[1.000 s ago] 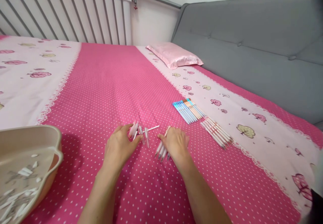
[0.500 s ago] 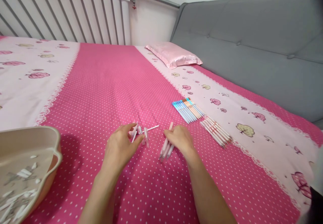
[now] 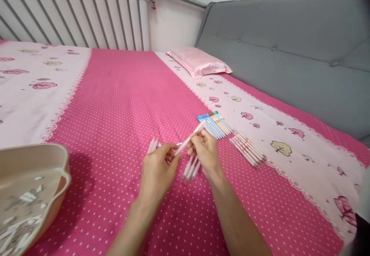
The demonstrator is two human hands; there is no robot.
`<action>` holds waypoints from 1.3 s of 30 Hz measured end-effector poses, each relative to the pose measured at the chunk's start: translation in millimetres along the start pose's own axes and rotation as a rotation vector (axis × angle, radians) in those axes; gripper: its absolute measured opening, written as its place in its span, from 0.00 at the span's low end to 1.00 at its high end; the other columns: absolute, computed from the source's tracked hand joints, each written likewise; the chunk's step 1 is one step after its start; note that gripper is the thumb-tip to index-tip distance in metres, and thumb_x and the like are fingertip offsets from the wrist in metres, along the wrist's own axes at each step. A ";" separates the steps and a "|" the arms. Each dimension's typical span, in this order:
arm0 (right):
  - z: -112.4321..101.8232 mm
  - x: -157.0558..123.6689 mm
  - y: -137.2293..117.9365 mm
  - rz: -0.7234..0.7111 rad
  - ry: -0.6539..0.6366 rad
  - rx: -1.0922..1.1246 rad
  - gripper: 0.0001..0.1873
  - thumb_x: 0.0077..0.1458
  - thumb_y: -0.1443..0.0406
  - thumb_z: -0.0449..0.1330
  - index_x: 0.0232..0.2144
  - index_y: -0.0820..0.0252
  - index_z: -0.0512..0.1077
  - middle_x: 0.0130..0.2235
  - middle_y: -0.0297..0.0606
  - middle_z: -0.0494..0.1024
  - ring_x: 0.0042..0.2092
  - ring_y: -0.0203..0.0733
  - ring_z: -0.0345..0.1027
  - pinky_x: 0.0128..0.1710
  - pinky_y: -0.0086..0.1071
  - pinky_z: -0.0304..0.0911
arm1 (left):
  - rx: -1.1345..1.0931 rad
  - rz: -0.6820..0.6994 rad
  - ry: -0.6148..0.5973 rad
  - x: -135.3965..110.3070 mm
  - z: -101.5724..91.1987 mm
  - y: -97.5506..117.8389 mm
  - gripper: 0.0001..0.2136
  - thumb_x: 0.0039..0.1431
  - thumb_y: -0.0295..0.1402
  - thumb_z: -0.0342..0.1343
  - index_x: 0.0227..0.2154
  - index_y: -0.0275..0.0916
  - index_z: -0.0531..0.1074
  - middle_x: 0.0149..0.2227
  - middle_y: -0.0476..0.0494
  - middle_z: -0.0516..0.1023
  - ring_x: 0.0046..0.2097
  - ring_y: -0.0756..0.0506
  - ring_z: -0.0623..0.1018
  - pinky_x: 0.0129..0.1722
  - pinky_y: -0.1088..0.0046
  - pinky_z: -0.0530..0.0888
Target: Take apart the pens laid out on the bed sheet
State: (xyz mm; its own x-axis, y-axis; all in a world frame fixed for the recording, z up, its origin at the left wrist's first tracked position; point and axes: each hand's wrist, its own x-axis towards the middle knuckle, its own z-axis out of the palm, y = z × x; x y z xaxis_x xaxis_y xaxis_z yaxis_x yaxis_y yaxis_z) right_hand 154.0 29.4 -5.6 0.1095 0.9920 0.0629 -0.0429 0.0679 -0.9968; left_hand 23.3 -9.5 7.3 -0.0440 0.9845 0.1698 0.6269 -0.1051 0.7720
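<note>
A pale pink pen (image 3: 184, 144) slants between my two hands, above the polka-dot bedspread. My left hand (image 3: 158, 165) pinches its lower end, partly covering it. Higher up on the barrel, the fingers of my right hand (image 3: 205, 150) close round it. Several pink-and-white pens (image 3: 191, 168) lie side by side below my right hand, tips toward me. Beyond my left hand, pale pen parts (image 3: 152, 145) rest on the bedspread, mostly hidden by that hand.
Blue and orange pens (image 3: 215, 126) lie in a row at the right, beside a row of pink-white pens (image 3: 248, 150). A beige basin (image 3: 62, 156) with small white and grey pieces stands at the left. Farther back are a pink pillow (image 3: 199, 61) and a grey headboard (image 3: 283, 32).
My left hand has moved right from the loose parts to the pen's lower end. My right hand has lifted and tilted the pen off the lying pens.
</note>
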 end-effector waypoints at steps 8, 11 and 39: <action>3.6 -3.2 -6.9 0.110 0.025 0.133 0.18 0.40 0.55 0.67 0.25 0.63 0.70 0.22 0.32 0.71 0.23 0.30 0.64 0.25 0.25 0.62 | 0.028 0.043 0.009 2.5 -4.0 -5.8 0.11 0.55 0.37 0.52 0.35 0.38 0.75 0.27 0.46 0.77 0.27 0.48 0.73 0.27 0.73 0.67; 1.9 -2.3 -7.5 0.147 0.022 0.150 0.17 0.38 0.56 0.68 0.24 0.64 0.72 0.22 0.32 0.72 0.24 0.30 0.65 0.27 0.25 0.62 | -0.049 0.030 -0.048 2.5 -5.2 -6.8 0.13 0.56 0.39 0.51 0.36 0.38 0.76 0.24 0.47 0.75 0.25 0.49 0.71 0.25 0.74 0.65; 2.5 -0.8 -10.0 0.180 -0.100 0.378 0.18 0.38 0.64 0.68 0.33 0.62 0.70 0.31 0.34 0.75 0.30 0.31 0.67 0.27 0.24 0.58 | -0.405 -0.073 -0.007 10.4 -14.1 -17.6 0.12 0.51 0.40 0.58 0.32 0.35 0.71 0.27 0.47 0.76 0.28 0.48 0.75 0.29 0.74 0.72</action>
State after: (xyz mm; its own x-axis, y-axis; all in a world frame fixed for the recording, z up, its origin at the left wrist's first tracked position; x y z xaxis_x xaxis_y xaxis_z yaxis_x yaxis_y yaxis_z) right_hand 151.8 28.3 4.5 -0.0294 0.9958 -0.0871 -0.4154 -0.0914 -0.9050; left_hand 0.9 0.7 4.1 -0.0708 0.9922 0.1022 0.2651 -0.0801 0.9609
